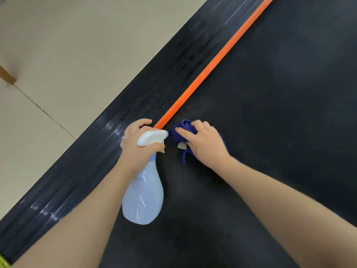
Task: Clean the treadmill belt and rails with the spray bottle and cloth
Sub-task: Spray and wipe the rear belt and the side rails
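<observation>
Two bare hands work side by side low on the treadmill; the left hand (135, 144) is curled round the neck of a pale blue plastic spray bottle with a white trigger head (144, 188), fingers wrapped over the trigger so the nozzle points forward and down, apparently ready to wet the surface ahead; the right hand (206, 144), a thin gold ring on one finger, presses a bunched dark blue cloth (181, 132) flat against the black treadmill belt (270, 113), its fingers bent over the wad and the forefinger stretched along it, a hold that seems meant to bear down while rubbing; a small pale tag shows at the cloth's near edge; the cloth lies just beside the narrow orange strip (212, 64) that divides the belt from the ribbed black side rail (135, 105); beyond the rail lies a beige tiled floor (67, 55); spraying and wiping look paired, one hand each, so neither tool need be set down.
</observation>
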`<state>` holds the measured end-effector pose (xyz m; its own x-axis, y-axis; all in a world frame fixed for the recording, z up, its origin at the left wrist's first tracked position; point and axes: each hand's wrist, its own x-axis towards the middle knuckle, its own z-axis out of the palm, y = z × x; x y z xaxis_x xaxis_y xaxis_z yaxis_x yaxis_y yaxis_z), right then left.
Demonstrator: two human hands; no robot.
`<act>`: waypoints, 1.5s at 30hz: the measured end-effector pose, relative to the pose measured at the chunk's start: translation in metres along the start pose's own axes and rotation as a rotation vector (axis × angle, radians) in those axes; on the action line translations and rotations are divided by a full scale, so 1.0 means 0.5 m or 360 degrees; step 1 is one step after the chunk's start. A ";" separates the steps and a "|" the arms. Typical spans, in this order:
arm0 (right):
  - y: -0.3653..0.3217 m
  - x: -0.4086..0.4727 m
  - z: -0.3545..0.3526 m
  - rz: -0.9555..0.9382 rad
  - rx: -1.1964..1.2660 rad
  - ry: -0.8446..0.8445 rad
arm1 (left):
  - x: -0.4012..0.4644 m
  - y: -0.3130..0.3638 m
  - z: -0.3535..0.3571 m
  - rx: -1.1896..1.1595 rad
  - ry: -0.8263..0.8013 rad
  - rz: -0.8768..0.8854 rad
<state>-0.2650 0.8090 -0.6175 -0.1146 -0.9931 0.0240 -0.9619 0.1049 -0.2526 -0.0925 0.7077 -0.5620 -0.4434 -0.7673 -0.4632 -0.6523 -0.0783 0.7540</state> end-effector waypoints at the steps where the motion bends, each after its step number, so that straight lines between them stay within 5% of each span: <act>1: 0.022 0.020 -0.013 0.0005 -0.0043 -0.0015 | 0.002 -0.002 -0.002 -0.0006 -0.0031 -0.0012; 6: 0.070 0.098 -0.034 0.1001 0.0016 0.0089 | 0.000 0.006 -0.015 -0.0189 -0.0132 -0.0085; 8: 0.040 0.089 -0.034 0.0896 0.0135 0.0078 | -0.002 0.009 -0.022 -0.0257 -0.0165 -0.0046; 13: 0.050 0.055 -0.034 -0.0117 0.0078 -0.0195 | 0.001 -0.007 -0.028 -0.0300 -0.0162 0.0003; 15: 0.077 0.079 -0.044 0.0119 -0.0039 -0.0144 | -0.001 -0.006 -0.028 -0.0348 -0.0160 0.0025; 18: 0.056 0.104 -0.046 0.0952 0.0021 0.0058 | 0.004 -0.006 -0.033 -0.0349 -0.0207 0.0042; 20: -0.013 0.086 -0.037 0.0879 0.0050 -0.0040 | 0.008 -0.009 -0.042 -0.0343 -0.0246 0.0026; 25: -0.082 0.023 -0.020 0.0142 0.0116 -0.0287 | 0.006 -0.020 -0.076 -0.0436 -0.0367 -0.0006; 27: -0.060 0.038 -0.015 0.0266 0.0035 -0.0186 | -0.013 -0.029 -0.079 -0.0552 -0.0175 -0.0022; 31: -0.097 0.053 0.004 0.1185 0.0073 0.0064 | -0.053 -0.034 -0.077 -0.0515 0.0187 -0.0054; 37: -0.159 -0.019 0.032 0.0168 -0.0118 -0.0016 | -0.065 -0.017 -0.079 -0.0532 -0.0191 0.0189; 39: -0.121 -0.002 0.026 0.0454 -0.0151 0.0031 | -0.064 -0.026 -0.086 -0.0530 -0.0229 0.0102; 42: -0.126 0.015 0.018 0.1275 -0.0042 0.0123 | -0.054 -0.032 -0.093 -0.0534 -0.0256 -0.0072; 45: -0.201 -0.051 0.035 0.0976 0.0020 0.0136 | -0.052 -0.020 -0.087 -0.0517 -0.0234 -0.0141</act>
<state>-0.1609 0.8227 -0.6098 -0.6657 -0.7444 -0.0521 -0.7116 0.6543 -0.2560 -0.0478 0.7007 -0.5375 -0.4930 -0.6504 -0.5778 -0.4732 -0.3568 0.8055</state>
